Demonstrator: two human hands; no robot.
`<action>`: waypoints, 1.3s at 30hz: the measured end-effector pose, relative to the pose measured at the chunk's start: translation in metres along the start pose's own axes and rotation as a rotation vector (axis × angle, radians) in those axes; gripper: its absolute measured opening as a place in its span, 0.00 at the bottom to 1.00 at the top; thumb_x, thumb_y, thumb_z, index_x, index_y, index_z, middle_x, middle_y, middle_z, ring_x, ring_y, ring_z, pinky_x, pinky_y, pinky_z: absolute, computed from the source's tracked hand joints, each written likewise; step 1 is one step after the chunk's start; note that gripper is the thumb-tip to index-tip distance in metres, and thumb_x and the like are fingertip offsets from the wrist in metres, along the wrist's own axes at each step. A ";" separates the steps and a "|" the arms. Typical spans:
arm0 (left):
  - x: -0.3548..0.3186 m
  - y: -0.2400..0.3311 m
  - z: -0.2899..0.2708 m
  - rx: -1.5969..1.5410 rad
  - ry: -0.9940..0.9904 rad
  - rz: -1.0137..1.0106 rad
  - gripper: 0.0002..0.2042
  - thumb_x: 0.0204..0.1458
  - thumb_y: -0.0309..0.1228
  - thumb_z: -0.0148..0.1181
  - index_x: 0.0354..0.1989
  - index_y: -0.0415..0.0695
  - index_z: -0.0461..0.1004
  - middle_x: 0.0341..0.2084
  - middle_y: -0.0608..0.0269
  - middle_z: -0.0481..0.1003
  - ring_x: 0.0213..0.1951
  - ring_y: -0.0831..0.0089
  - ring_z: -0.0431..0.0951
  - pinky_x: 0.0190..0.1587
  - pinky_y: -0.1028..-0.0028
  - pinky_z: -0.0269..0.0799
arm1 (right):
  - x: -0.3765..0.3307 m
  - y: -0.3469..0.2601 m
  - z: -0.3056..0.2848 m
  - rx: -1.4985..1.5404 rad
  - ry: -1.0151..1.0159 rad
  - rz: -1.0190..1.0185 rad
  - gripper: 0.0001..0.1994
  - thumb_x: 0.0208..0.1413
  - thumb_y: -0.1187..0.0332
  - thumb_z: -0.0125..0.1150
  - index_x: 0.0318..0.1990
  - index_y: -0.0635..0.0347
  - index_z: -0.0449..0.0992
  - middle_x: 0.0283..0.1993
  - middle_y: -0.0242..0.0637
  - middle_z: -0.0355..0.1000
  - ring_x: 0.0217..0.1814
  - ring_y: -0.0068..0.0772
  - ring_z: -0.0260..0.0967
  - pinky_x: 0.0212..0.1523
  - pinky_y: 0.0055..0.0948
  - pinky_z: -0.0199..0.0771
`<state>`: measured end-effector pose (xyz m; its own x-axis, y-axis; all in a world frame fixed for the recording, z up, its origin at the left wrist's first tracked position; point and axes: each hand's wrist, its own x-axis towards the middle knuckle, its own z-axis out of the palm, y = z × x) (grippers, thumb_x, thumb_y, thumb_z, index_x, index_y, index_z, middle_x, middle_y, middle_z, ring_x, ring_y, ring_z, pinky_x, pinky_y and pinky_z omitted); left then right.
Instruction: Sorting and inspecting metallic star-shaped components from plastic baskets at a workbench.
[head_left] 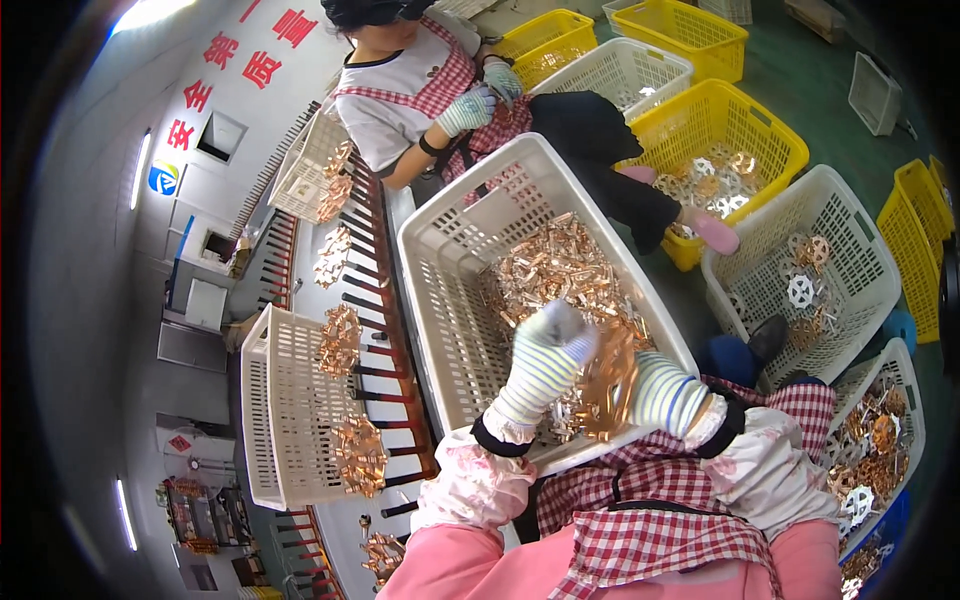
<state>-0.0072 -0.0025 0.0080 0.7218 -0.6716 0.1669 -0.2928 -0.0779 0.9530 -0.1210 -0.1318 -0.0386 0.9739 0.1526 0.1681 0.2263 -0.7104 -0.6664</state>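
With both gloved hands over the white basket [430, 250] on her lap, the left hand [545, 362] clenched and the right hand [662, 392] grasping a copper-coloured metal part [605, 385], she does best to steady it above the heap while separating pieces.

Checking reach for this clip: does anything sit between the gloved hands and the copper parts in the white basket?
Nothing visible does. The left hand and right hand already hold a copper part over the white basket.
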 end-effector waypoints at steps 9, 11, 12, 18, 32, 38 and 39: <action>-0.008 0.011 0.000 0.099 -0.359 0.094 0.16 0.49 0.31 0.61 0.46 0.40 0.71 0.29 0.66 0.72 0.35 0.75 0.70 0.42 0.73 0.66 | -0.002 -0.004 0.006 -0.037 -0.085 0.211 0.11 0.45 0.62 0.53 0.28 0.59 0.77 0.27 0.46 0.74 0.31 0.46 0.73 0.35 0.41 0.73; -0.010 0.015 0.015 -0.046 -0.309 -0.076 0.11 0.50 0.28 0.59 0.42 0.40 0.71 0.29 0.67 0.71 0.34 0.77 0.70 0.42 0.76 0.66 | -0.008 0.024 0.037 -0.025 0.015 0.029 0.10 0.42 0.63 0.54 0.24 0.58 0.77 0.25 0.46 0.73 0.29 0.45 0.72 0.32 0.41 0.72; -0.011 0.013 0.014 -0.047 -0.301 -0.079 0.11 0.50 0.28 0.59 0.42 0.40 0.71 0.29 0.67 0.71 0.34 0.77 0.70 0.42 0.76 0.66 | -0.007 0.018 0.029 -0.084 -0.038 0.027 0.09 0.42 0.63 0.54 0.23 0.58 0.77 0.24 0.45 0.73 0.28 0.45 0.72 0.32 0.42 0.72; -0.011 0.014 0.009 -0.140 -0.210 -0.122 0.05 0.49 0.25 0.59 0.29 0.40 0.69 0.24 0.71 0.69 0.30 0.83 0.67 0.37 0.81 0.65 | -0.001 -0.015 -0.007 -0.220 -0.125 0.042 0.10 0.42 0.65 0.54 0.18 0.60 0.75 0.20 0.45 0.70 0.24 0.47 0.70 0.28 0.43 0.71; -0.005 0.007 -0.003 -0.310 -0.273 -0.255 0.11 0.44 0.23 0.65 0.16 0.44 0.68 0.16 0.73 0.69 0.20 0.86 0.65 0.23 0.82 0.62 | 0.002 -0.019 0.004 -0.071 -0.168 0.184 0.18 0.53 0.58 0.50 0.20 0.62 0.74 0.18 0.49 0.69 0.24 0.50 0.70 0.27 0.45 0.68; -0.006 0.000 -0.011 -0.293 -0.268 -0.241 0.11 0.45 0.26 0.64 0.17 0.45 0.69 0.14 0.73 0.68 0.19 0.83 0.66 0.22 0.80 0.63 | 0.013 -0.030 -0.003 -0.068 -0.336 0.257 0.15 0.53 0.58 0.51 0.28 0.61 0.76 0.26 0.46 0.73 0.30 0.47 0.72 0.32 0.44 0.71; -0.005 -0.002 -0.014 -0.625 -0.214 -0.173 0.12 0.47 0.29 0.62 0.15 0.48 0.67 0.11 0.73 0.64 0.16 0.80 0.63 0.26 0.75 0.64 | 0.005 -0.018 0.001 -0.070 -0.335 0.256 0.15 0.53 0.58 0.51 0.28 0.61 0.76 0.26 0.46 0.73 0.30 0.47 0.72 0.32 0.44 0.71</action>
<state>-0.0010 0.0114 0.0093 0.5667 -0.8239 0.0066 0.2795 0.1999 0.9391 -0.1199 -0.1177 -0.0261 0.9530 0.1718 -0.2496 -0.0140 -0.7977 -0.6029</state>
